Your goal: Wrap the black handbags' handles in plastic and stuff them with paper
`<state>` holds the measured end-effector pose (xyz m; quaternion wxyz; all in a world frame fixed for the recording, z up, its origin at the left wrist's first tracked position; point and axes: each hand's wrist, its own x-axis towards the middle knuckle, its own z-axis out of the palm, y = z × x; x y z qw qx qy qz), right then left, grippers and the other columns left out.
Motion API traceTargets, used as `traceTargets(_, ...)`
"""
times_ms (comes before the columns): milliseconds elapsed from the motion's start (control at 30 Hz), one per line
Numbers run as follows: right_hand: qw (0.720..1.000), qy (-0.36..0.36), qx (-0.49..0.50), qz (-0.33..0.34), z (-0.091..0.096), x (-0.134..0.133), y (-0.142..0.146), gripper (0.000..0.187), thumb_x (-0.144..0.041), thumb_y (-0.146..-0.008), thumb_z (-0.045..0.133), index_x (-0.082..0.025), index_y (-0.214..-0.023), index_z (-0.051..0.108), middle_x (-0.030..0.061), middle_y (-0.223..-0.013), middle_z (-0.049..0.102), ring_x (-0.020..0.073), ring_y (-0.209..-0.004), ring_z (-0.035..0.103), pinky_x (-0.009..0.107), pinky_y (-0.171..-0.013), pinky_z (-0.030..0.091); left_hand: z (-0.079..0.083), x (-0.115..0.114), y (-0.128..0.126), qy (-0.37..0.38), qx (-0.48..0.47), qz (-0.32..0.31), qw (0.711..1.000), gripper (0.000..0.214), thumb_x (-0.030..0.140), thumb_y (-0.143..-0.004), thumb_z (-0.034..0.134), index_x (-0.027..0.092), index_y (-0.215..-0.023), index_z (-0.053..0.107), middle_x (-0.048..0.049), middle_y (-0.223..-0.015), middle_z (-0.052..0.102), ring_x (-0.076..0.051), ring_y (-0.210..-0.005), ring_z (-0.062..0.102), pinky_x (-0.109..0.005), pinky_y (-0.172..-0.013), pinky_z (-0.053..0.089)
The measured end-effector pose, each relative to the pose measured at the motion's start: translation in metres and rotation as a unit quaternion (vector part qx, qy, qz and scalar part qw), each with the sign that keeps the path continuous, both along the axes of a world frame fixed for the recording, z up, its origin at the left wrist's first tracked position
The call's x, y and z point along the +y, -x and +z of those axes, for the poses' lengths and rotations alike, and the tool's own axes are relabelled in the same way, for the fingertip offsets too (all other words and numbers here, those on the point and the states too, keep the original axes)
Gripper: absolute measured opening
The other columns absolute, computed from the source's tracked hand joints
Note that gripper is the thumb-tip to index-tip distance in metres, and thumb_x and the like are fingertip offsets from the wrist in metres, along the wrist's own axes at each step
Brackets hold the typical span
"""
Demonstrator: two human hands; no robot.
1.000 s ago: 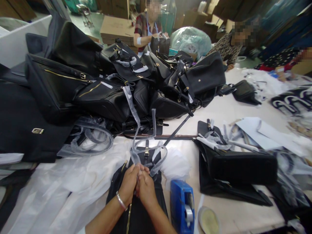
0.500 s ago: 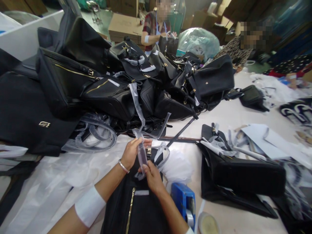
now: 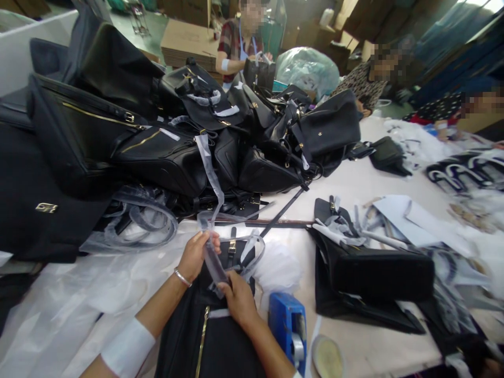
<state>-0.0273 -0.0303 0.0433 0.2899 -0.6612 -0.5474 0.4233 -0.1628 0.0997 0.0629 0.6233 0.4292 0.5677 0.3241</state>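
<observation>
Two Hands, One Strap

A plastic-sleeved strap (image 3: pixel 216 268) slants between a worker's hands, above a black bag (image 3: pixel 232 341) at the near side. Handling it well likely calls for a light, even pull, with the film smooth and untwisted. The left hand (image 3: pixel 197 254) closes around the strap's farther stretch; the right hand (image 3: pixel 239 298), nearer and angled inward, pinches the near end, thumb uppermost.

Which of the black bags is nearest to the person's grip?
The bag at bottom centre, left of the blue dispenser, with a gold zip. Other black bags lie farther off, beyond it or to either side.
</observation>
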Motion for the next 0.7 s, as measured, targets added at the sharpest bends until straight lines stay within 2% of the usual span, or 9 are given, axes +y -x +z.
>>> traceTargets(100,0.997,0.006,-0.002,-0.078,0.007,-0.017,-0.023,0.020,-0.034,-0.089,0.050,-0.023,-0.104,0.060,0.0031,-0.095,0.067,0.0190,-0.088,0.063,0.028,-0.078,0.047,-0.017,-0.002,0.018,0.010,0.099,0.002,0.995,0.041,0.047,-0.087,0.035,0.014,-0.091,0.058,-0.0076,-0.073,0.067,-0.020,-0.062,0.065,-0.034,-0.063,0.053)
traceTargets(200,0.975,0.037,-0.028,-0.219,0.001,-0.021,-0.044,0.031,-0.040,-0.091,0.042,-0.018,-0.105,0.058,0.0061,-0.084,0.068,0.0201,-0.071,0.064,0.030,-0.066,0.049,-0.025,-0.007,0.037,0.001,0.232,-0.041,0.972,0.025,0.037,-0.082,0.043,0.017,-0.074,0.057,-0.0063,-0.060,0.063,-0.024,-0.063,0.064,-0.036,-0.064,0.050)
traceTargets(267,0.961,0.052,-0.006,-0.270,-0.010,-0.014,-0.049,0.040,-0.045,-0.087,0.046,-0.015,-0.113,0.055,0.0062,-0.078,0.067,0.0202,-0.062,0.062,0.029,-0.056,0.047,-0.027,-0.013,0.046,-0.022,0.313,-0.079,0.946,0.017,0.029,-0.080,0.047,0.018,-0.072,0.057,-0.0080,-0.061,0.063,-0.029,-0.073,0.065,-0.040,-0.072,0.048)
traceTargets(333,0.952,0.057,0.033,-0.298,-0.020,-0.003,-0.047,0.049,-0.047,-0.083,0.050,-0.013,-0.118,0.052,0.0037,-0.071,0.064,0.0191,-0.056,0.060,0.027,-0.050,0.045,-0.026,-0.019,0.050,-0.046,0.373,-0.112,0.920,0.014,0.024,-0.081,0.047,0.016,-0.079,0.059,-0.0126,-0.071,0.066,-0.033,-0.085,0.064,-0.045,-0.080,0.045)
traceTargets(400,0.946,0.062,0.063,-0.312,-0.025,0.009,-0.042,0.048,-0.050,-0.083,0.048,-0.013,-0.113,0.052,-0.0020,-0.060,0.057,0.0165,-0.048,0.054,0.025,-0.045,0.041,-0.020,-0.024,0.049,-0.066,0.410,-0.137,0.899,0.020,0.020,-0.082,0.046,0.012,-0.093,0.060,-0.0192,-0.092,0.067,-0.036,-0.097,0.061,-0.049,-0.087,0.042)
traceTargets(533,0.954,0.052,0.104,-0.277,-0.017,0.016,-0.037,0.034,-0.052,-0.084,0.046,-0.018,-0.080,0.052,-0.0086,-0.051,0.040,0.0116,-0.044,0.043,0.022,-0.044,0.037,0.002,-0.029,0.038,-0.177,0.451,-0.129,0.865,0.049,0.017,-0.085,0.044,0.006,-0.133,0.041,-0.0272,-0.139,0.041,-0.041,-0.127,0.040,-0.056,-0.100,0.032)
traceTargets(600,0.961,0.042,0.114,-0.248,-0.004,0.011,-0.035,0.033,-0.051,-0.083,0.050,-0.020,-0.070,0.048,-0.0079,-0.054,0.040,0.0112,-0.049,0.044,0.022,-0.048,0.038,0.018,-0.030,0.025,-0.256,0.405,-0.105,0.871,0.051,0.022,-0.087,0.048,0.009,-0.135,0.041,-0.0242,-0.144,0.038,-0.038,-0.133,0.034,-0.053,-0.106,0.028)
traceTargets(633,0.967,0.034,0.107,-0.228,0.003,0.007,-0.033,0.033,-0.049,-0.084,0.051,-0.020,-0.069,0.047,-0.0069,-0.057,0.042,0.0117,-0.053,0.045,0.022,-0.052,0.039,0.026,-0.031,0.017,-0.271,0.350,-0.101,0.891,0.046,0.026,-0.087,0.051,0.011,-0.131,0.047,-0.0216,-0.140,0.044,-0.037,-0.132,0.037,-0.050,-0.107,0.029)
traceTargets(700,0.982,0.005,0.062,-0.180,0.018,0.000,-0.025,0.028,-0.045,-0.086,0.050,-0.021,-0.072,0.052,-0.0038,-0.066,0.050,0.0142,-0.065,0.050,0.024,-0.062,0.042,0.039,-0.034,-0.001,-0.201,0.183,-0.113,0.956,0.035,0.038,-0.086,0.055,0.016,-0.112,0.063,-0.0163,-0.120,0.063,-0.034,-0.118,0.053,-0.045,-0.101,0.039)
